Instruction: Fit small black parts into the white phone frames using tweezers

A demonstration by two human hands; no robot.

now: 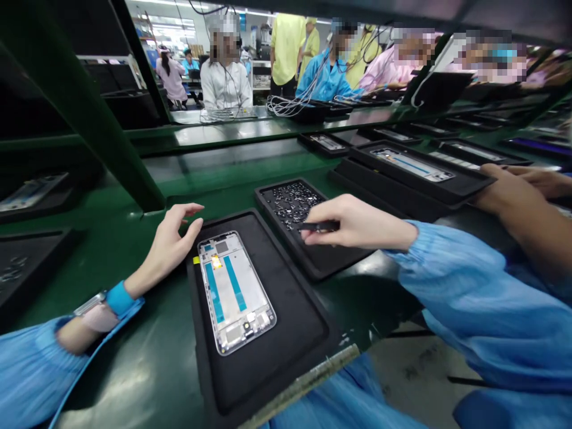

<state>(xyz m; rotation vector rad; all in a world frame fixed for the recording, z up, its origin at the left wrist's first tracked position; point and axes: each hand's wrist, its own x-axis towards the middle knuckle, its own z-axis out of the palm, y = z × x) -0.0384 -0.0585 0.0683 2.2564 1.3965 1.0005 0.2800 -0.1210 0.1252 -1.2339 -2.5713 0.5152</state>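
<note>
Head view: a phone frame (232, 285) is lying in the nearer black tray (299, 325) on the tabletop (138, 357). Risk, as judged: the dark tool (319, 226) is pointing over loose small parts (290, 202), so a jerky tip could be scattering several. Also, the left hand (172, 238) is hanging by that tray's far-left corner; a bump could be shifting the frame. Pose: the right hand (355, 221) is pinching the tool, forearm extending from the right; left fingers are curving loosely, grasping nothing visible.

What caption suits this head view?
Right hand holds a dark tool over a tray of small parts; left hand beside a phone frame.
</note>
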